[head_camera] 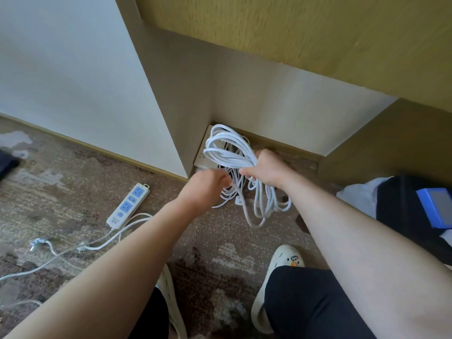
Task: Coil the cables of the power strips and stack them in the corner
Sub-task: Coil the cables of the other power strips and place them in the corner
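Right fingers [263, 159] clutch coiled cable [228, 152] over corner power strip [203, 152]; left fingers [220, 178] pinch strand; blue strip [129, 205] nearby.

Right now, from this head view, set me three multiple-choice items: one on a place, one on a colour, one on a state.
1. Where does the blue-faced power strip lie?
A. On the carpet, left of the hands
B. In the corner
C. On the white slipper

2. What colour is the coiled cable?
A. Black
B. White
C. Yellow

3. What is the right hand doing?
A. Resting open on the carpet
B. Gripping the coiled cable
C. Holding the slipper

Answers:
1 A: it lies flat on the carpet, apart from the corner.
2 B: every loop is white.
3 B: its fingers close around the bundled loops, while the left hand reaches into the hanging ones.
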`<state>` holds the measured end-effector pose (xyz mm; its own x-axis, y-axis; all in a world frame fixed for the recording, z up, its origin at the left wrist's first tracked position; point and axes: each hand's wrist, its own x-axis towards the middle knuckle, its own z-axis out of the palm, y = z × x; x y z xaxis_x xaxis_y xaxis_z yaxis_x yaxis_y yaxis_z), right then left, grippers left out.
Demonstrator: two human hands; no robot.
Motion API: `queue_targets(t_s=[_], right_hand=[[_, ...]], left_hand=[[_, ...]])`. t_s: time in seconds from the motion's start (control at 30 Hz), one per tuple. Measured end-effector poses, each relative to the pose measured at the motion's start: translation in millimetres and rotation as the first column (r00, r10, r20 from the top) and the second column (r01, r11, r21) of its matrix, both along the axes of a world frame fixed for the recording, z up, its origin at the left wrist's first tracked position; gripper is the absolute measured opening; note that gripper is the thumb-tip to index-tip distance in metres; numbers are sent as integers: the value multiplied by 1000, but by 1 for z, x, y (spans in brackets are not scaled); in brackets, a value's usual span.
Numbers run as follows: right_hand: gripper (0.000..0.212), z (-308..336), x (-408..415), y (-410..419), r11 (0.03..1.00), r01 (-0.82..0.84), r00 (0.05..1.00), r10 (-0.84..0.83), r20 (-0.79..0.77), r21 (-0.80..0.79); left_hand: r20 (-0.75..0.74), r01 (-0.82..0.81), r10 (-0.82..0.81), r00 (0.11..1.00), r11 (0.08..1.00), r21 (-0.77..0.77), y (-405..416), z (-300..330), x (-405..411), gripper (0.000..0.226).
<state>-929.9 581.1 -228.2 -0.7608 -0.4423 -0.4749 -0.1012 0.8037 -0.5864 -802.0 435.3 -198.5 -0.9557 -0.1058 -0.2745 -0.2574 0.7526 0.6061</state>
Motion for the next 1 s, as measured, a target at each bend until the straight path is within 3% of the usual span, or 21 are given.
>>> queue_targets(t_s=[0.13,0.33,0.47,0.67,0.9,1.0], right_hand=[[15,4,-4,2,997,39,994,-33,99,-60],[18,9,1,-5,990,10,971,23,239,-138],[11,2,-1,-8,997,34,978,-19,210,-66],[34,0,-6,2,969,170,927,-95,363,-180],[18,3,-5,2,958,195,892,-84,444,-211],[32,2,-5,3,966,166,889,-59,453,-199]], left_hand=[[-22,-168,168,986,986,11,-5,-6,-3,33],[-42,-285,288,957,956,63,12,-10,-15,34],[47,-288,287,957,957,25,18,-14,-23,30],[64,-403,399,915,895,192,17,-13,-31,38],[92,-466,458,884,853,234,16,-14,-35,38],[104,-493,485,868,822,286,16,-15,-34,38]])
